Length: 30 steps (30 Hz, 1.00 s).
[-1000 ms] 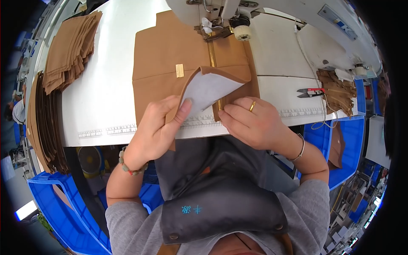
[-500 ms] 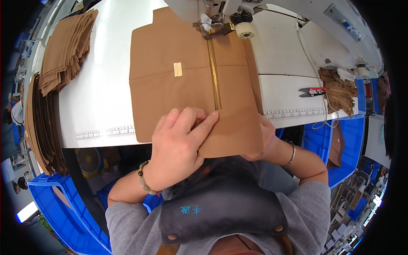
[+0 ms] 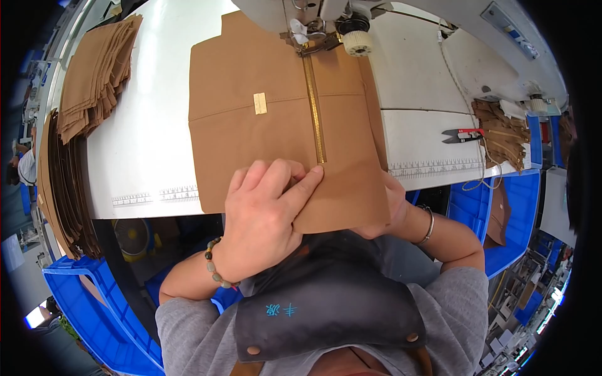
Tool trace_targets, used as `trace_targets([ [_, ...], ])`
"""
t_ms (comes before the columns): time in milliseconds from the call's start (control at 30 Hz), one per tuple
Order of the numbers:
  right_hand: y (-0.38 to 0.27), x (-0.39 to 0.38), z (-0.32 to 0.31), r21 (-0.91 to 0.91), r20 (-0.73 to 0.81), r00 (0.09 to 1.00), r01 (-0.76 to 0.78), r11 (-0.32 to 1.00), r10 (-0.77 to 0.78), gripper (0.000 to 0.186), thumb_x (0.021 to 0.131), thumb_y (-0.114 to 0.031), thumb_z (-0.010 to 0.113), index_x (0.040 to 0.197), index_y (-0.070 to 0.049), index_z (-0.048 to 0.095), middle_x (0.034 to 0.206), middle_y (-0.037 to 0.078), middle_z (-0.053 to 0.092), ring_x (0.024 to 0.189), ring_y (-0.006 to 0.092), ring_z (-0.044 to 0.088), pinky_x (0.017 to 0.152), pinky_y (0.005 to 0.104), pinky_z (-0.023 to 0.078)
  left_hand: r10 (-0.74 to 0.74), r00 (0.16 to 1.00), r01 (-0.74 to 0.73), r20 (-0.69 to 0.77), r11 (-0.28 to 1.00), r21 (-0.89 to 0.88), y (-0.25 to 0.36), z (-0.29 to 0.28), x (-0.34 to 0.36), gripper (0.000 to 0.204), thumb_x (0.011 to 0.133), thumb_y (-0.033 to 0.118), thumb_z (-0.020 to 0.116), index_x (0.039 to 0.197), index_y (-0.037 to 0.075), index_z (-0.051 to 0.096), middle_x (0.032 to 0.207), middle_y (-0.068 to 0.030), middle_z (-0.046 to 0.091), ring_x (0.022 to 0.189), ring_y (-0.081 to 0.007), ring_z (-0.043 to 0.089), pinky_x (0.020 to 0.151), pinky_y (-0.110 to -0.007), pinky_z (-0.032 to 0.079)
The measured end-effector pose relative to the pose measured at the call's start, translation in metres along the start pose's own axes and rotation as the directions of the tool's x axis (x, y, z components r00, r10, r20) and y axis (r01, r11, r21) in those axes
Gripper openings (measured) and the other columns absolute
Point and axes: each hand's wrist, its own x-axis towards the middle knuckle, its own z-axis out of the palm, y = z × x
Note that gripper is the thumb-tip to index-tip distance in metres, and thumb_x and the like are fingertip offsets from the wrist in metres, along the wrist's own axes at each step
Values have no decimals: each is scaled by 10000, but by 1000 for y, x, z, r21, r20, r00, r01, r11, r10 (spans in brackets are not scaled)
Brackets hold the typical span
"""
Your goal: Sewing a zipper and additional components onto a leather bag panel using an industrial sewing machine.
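A brown fabric panel (image 3: 251, 141) lies on the white sewing table, its far part beneath the sewing machine's presser foot (image 3: 316, 45). A gold-toothed zipper (image 3: 314, 106) runs lengthwise in a slot in the panel, and a small pale tape piece (image 3: 260, 103) sits left of it. My left hand (image 3: 266, 200) is closed on the panel's near left part, fingers curled, one fingertip pressed at the zipper's near end. At the near right edge, my right hand (image 3: 392, 203) grips the panel from the side and below. Fabric hides most of its fingers.
Stacks of brown fabric pieces (image 3: 97, 75) rest at the left. Red-and-black thread snips (image 3: 463, 135) lie right of the panel, beside a cord and a bundle of brown zippers (image 3: 501, 135). Blue bins (image 3: 511, 219) flank the table, whose front edge carries printed rulers.
The panel's left side has shifted slightly left, and its zipper has turned a little under the presser foot. Both hands keep almost the same place and grip.
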Motion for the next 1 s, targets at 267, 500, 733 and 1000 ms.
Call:
trace_targets([
  [267, -1, 5, 0, -53, -36, 999, 23, 998, -25, 421, 681, -139, 740, 1089, -45, 784, 1189, 109, 710, 1101, 284, 706, 937, 442, 622, 8, 1000, -8, 19, 1000, 5, -2, -1, 1, 472, 765, 147, 761, 1233, 84, 774, 1026, -23, 640, 873, -229, 566, 794, -359, 427],
  [500, 0, -9, -20, 42, 72, 997, -11, 999, 8, 332, 743, -187, 757, 1040, -40, 774, 1119, 107, 718, 1093, 304, 714, 919, 441, 618, 49, 996, -57, 75, 993, 104, 6, -9, 2, 595, 775, 388, 799, 1271, 65, 739, 1213, -64, 642, 1084, -269, 601, 900, -403, 438],
  [733, 18, 2, -70, -27, -41, 983, -177, 984, 176, 182, 753, -70, 760, 933, -45, 750, 903, 90, 702, 808, 281, 707, 825, 438, 620, 53, 984, -72, 173, 992, 108, 7, -10, -5, 787, 819, 616, 752, 1328, 20, 683, 1419, -101, 609, 1305, -307, 556, 997, -450, 434],
  [1000, 11, 43, -33, 91, 124, 980, -170, 981, 158, 222, 827, -109, 722, 1024, -6, 723, 1045, 101, 682, 995, 289, 685, 908, 447, 581, 103, 995, -102, 12, 940, 326, 4, 11, -11, 444, 864, 221, 783, 1290, 106, 732, 1345, -15, 687, 1239, -201, 634, 1164, -511, 382],
])
